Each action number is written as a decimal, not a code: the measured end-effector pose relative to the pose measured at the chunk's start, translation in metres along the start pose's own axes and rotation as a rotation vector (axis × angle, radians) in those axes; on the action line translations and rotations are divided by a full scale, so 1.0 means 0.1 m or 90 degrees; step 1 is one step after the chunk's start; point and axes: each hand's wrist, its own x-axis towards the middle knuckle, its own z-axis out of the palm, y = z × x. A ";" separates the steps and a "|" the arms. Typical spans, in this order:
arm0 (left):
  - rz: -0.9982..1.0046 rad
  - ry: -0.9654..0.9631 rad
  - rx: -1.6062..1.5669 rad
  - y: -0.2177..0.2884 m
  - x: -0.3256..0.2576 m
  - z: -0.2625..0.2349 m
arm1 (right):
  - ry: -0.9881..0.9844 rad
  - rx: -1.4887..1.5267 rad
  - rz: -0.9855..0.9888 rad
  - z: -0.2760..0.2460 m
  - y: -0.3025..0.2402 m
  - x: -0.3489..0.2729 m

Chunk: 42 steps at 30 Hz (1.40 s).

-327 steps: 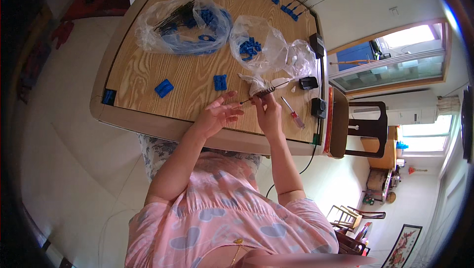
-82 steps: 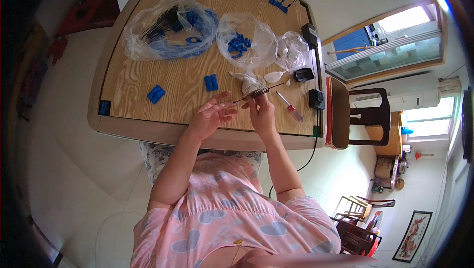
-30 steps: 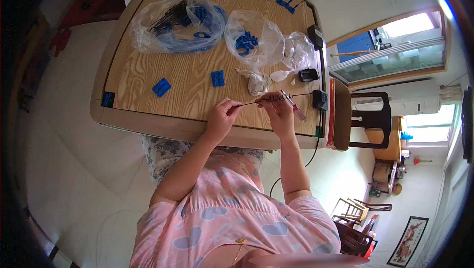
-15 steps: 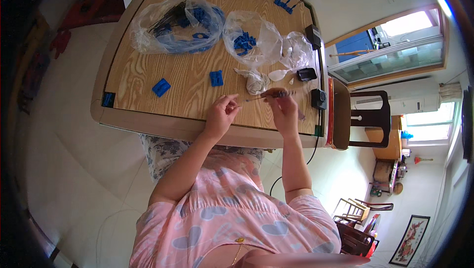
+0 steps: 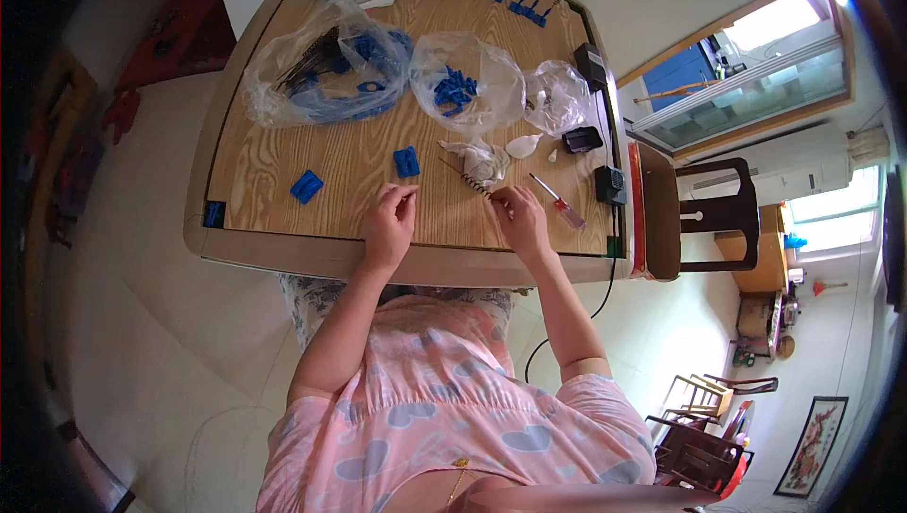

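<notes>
Pinched in the fingers of my right hand (image 5: pixel 520 220) is a thin black rod with a spring coil (image 5: pixel 476 185), its straight end slanting toward the far left. My left hand (image 5: pixel 389 222) hovers over the table's near edge, thumb and fingertips pressed together; whatever they hold, if anything, is too small to make out. Just beyond it a blue plastic block (image 5: pixel 406 162) lies on the wood-grain table (image 5: pixel 331 149), with a second blue block (image 5: pixel 306 186) farther left. A screwdriver (image 5: pixel 568 212) with a clear red handle rests to the right of my right hand.
Clear bags hold blue parts with black rods (image 5: pixel 326 69) and small blue pieces (image 5: pixel 455 91). Blue blocks with upright springs (image 5: pixel 529 10) line the far edge. A crumpled white cloth (image 5: pixel 484 162), black tray (image 5: pixel 582 140) and black box (image 5: pixel 609 184) sit right. A dark chair (image 5: pixel 723 215) stands beyond.
My right hand has shifted left and nearer, now with the coil pointing up-left from its fingers. My left hand has drawn left, away from it. The screwdriver is now uncovered.
</notes>
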 end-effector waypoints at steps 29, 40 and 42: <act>0.141 -0.024 0.248 0.08 -0.04 0.06 | 0.101 0.077 0.074 -0.31 0.62 -0.41; 0.221 -0.108 0.324 0.09 0.06 0.23 | 0.035 0.066 0.095 -0.20 0.68 -0.40; 0.235 -0.118 0.339 0.10 0.05 0.25 | 0.033 0.076 0.097 -0.19 0.68 -0.39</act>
